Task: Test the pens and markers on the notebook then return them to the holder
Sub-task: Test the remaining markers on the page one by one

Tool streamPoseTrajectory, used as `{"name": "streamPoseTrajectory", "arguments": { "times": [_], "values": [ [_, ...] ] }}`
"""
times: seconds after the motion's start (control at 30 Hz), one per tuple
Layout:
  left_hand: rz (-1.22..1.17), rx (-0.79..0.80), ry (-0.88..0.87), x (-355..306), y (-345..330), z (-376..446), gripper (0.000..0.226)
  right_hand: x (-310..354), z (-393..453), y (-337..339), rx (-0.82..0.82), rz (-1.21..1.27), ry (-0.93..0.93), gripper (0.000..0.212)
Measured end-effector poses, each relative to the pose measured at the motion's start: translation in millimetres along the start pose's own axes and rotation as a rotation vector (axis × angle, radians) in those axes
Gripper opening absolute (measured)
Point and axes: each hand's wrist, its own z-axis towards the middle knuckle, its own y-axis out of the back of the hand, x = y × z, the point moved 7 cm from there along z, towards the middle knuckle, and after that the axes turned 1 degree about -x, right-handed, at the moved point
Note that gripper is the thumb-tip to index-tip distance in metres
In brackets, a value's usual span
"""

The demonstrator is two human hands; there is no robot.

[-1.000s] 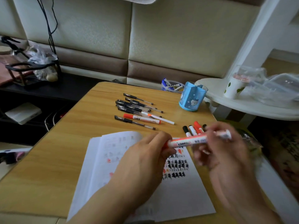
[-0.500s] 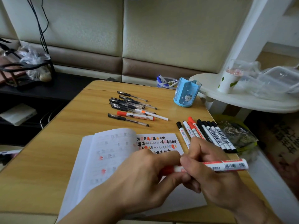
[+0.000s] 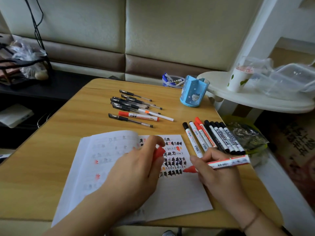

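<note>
The blue holder (image 3: 194, 92) stands empty on the tabletop (image 3: 51, 142). Right hand (image 3: 219, 176) grip closes around a red marker (image 3: 226, 163); left hand (image 3: 136, 172) pinches its cap (image 3: 158, 153) above the notebook (image 3: 179, 196).

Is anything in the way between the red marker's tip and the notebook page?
Nothing visible. The right hand holds the uncapped red marker with its tip right over the notebook, beside the test marks. The left hand holds the red cap off to the side, not under the tip.
</note>
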Motion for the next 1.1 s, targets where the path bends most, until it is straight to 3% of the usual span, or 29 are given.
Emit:
{"name": "streamPoseTrajectory", "arguments": {
  "times": [0.13,0.83,1.0,1.1],
  "values": [
    [0.054,0.008,0.076,8.6,-2.4,4.5,0.034,1.4,1.5,3.7,-0.099,-0.097,0.063,0.035],
    [0.122,0.037,0.057,10.4,-4.8,5.7,0.015,-13.6,5.5,-0.9,-0.038,-0.036,-0.057,0.035],
    [0.115,0.026,0.071,13.3,-5.6,7.1,0.024,-15.7,6.6,2.4,-0.048,-0.090,-0.093,0.037],
    [0.085,0.005,0.086,15.2,-4.9,6.7,0.028,-5.7,3.2,0.9,-0.048,0.028,-0.131,0.035]
  ]
}}
